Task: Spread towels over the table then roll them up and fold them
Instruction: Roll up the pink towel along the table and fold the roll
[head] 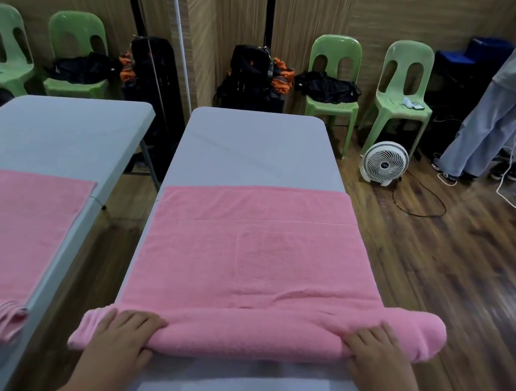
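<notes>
A pink towel (250,255) lies spread across the grey table (258,141). Its near end is rolled into a thick roll (260,341) that runs across the table and sticks out past the right edge. My left hand (121,334) grips the left end of the roll, fingers curled over its top. My right hand (375,352) holds the roll near its right end in the same way. The far part of the towel lies flat, with a stitched band across it.
A wall mirror (41,127) on the left repeats the table, towel and a hand. Green plastic chairs (333,82) and black bags (254,80) stand behind the table. A white floor fan (384,163), cables and a standing person (508,99) are at right.
</notes>
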Motion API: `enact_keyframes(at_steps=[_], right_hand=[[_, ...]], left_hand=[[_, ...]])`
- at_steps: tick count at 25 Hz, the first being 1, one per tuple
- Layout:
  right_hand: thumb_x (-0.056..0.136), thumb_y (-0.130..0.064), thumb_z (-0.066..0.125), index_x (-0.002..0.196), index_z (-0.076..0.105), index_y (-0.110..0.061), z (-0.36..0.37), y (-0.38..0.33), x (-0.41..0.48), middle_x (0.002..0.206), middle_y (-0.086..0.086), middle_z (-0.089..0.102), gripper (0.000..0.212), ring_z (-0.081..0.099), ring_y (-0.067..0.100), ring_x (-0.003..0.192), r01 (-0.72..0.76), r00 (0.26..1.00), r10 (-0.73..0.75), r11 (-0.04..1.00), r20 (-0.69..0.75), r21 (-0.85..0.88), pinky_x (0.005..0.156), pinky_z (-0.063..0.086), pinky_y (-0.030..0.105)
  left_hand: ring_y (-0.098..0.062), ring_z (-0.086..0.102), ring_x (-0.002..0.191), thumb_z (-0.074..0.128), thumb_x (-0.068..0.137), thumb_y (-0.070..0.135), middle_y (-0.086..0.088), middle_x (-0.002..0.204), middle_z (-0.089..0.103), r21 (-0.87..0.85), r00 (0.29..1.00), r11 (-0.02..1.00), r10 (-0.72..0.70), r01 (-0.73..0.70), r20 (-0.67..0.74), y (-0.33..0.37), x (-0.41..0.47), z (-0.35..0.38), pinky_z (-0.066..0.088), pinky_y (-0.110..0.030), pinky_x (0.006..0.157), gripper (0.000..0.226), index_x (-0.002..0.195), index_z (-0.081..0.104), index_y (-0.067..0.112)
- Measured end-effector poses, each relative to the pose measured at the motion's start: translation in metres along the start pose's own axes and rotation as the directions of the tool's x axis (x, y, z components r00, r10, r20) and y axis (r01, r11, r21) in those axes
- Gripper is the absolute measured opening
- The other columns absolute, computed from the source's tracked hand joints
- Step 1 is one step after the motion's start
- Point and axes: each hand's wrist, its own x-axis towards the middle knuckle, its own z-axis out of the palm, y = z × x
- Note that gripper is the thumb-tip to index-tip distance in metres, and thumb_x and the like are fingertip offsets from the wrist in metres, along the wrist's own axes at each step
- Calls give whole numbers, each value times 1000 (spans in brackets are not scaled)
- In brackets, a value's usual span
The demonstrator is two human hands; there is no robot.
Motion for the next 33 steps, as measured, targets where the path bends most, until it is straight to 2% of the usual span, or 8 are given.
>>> enact_keyframes(at_steps=[3, 7, 12, 16, 20, 26, 29, 33], right_hand=[[69, -30, 52, 60, 60, -25, -11, 3, -12, 59, -7, 55, 13, 52, 23, 61, 146, 988, -144, 989, -54, 25, 82, 39, 37], [73, -35, 50, 58, 58, -25, -13, 15, 4, 59, -7, 55, 20, 48, 20, 63, 60, 998, -62, 996, 23, 67, 62, 47, 41], [77, -31, 59, 92, 67, -20, -32, 0, 9, 90, -2, 64, 21, 55, 24, 85, 129, 981, -115, 988, -158, 85, 90, 41, 40], [61, -44, 67, 125, 62, -22, -5, 1, -5, 127, -3, 62, 68, 56, 24, 118, 100, 993, -97, 994, 67, -34, 102, 41, 53], [55, -24, 68, 104, 63, -31, 5, 1, 21, 100, -9, 67, 49, 61, 22, 93, 23, 998, -26, 998, 59, 51, 103, 30, 44], [61, -35, 58, 77, 64, -32, -25, 15, 29, 72, -16, 64, 17, 57, 7, 83, 134, 968, -183, 955, 171, 264, 79, 42, 30], [79, -25, 61, 82, 64, -34, -37, 22, 52, 80, -17, 67, 10, 58, 7, 82, 90, 994, -108, 931, 31, 353, 75, 45, 30], [72, -26, 68, 105, 69, -21, -29, 7, 36, 102, -3, 68, 33, 59, 21, 97, 201, 969, -176, 970, -172, 138, 92, 47, 40]], left_hand=[[-5, 59, 89, 51, 59, 43, 29, 94, 63, -36, 999, 999, 26, -25, 34, 0, -17, -5, 47, -43, 84, 41, 99, 59, 49], [-7, 61, 95, 47, 68, 49, 22, 98, 67, 6, 999, 1000, 3, -3, 51, -8, 5, -16, 42, -43, 94, 38, 106, 55, 52], [-21, 55, 118, 55, 66, 45, 5, 127, 63, 104, 996, 994, 37, -28, -83, 6, 8, -7, 31, -57, 106, 58, 121, 64, 31], [-19, 45, 128, 63, 59, 53, 7, 141, 54, 192, 997, 978, 68, -76, 46, 3, 3, 12, 24, -54, 110, 81, 136, 52, 33], [-16, 59, 91, 52, 66, 37, 14, 101, 66, 56, 999, 998, -7, 9, -48, 16, 14, -5, 46, -42, 81, 34, 98, 63, 38], [-5, 48, 80, 53, 56, 49, 22, 69, 58, 77, 983, 994, 84, -72, -162, 5, -2, -13, 48, -43, 74, 26, 80, 62, 42], [-15, 61, 89, 50, 72, 46, 16, 89, 67, 84, 975, 996, -15, 35, -224, 3, 20, -24, 44, -54, 89, 31, 98, 66, 40], [-26, 60, 111, 54, 76, 41, 3, 120, 66, 138, 959, 990, 67, -30, -274, 14, 19, -11, 34, -58, 103, 43, 114, 68, 26]])
